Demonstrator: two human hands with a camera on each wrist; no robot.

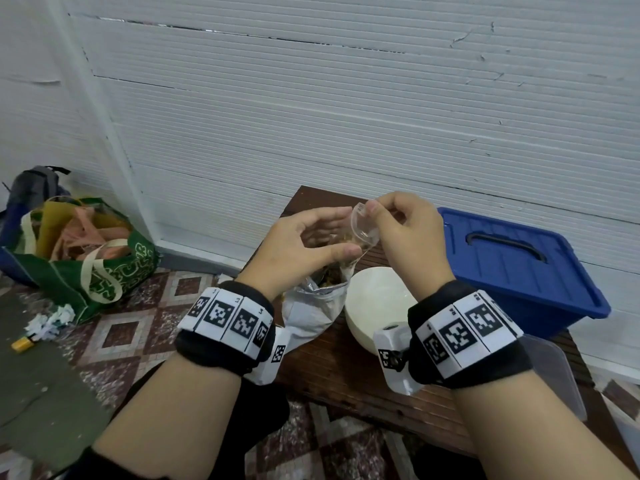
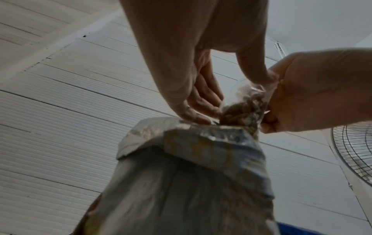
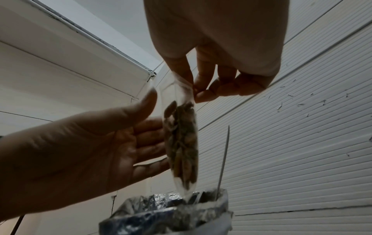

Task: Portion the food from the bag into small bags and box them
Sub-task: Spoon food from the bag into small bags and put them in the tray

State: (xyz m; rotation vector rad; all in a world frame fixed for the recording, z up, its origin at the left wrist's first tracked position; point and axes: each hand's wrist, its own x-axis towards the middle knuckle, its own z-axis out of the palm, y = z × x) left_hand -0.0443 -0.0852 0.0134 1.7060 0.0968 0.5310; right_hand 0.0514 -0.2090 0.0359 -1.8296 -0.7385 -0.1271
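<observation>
White ribbed wall panels fill the background above a patterned tile floor. A dark wooden table stands against the wall, low in front of the person. At its right end sits a blue plastic storage box, lid on, with a recessed handle in the top. On the floor to the left, well apart from the table, a green shopping bag stuffed with cloth or bags leans near a grey backpack; crumpled paper lies just in front of it. On the table, a white bowl sits beside the large foil food bag, which stands upright with its top open. A clear plastic container shows partly at the table's right edge, behind the right wrist. Both wrists carry black bands with printed markers. Left hand: fingers straight and relaxed, palm turned toward the small bag, just beside it; whether the fingertips touch it cannot be told. It holds nothing. Right hand: thumb and forefinger pinch the top edge of the small clear bag, remaining fingers loosely curled. The small bag hangs upright directly above the foil bag's open mouth, its lower part filled with brown dried food pieces. The left wrist view shows its bottom close to the foil bag's rim.
</observation>
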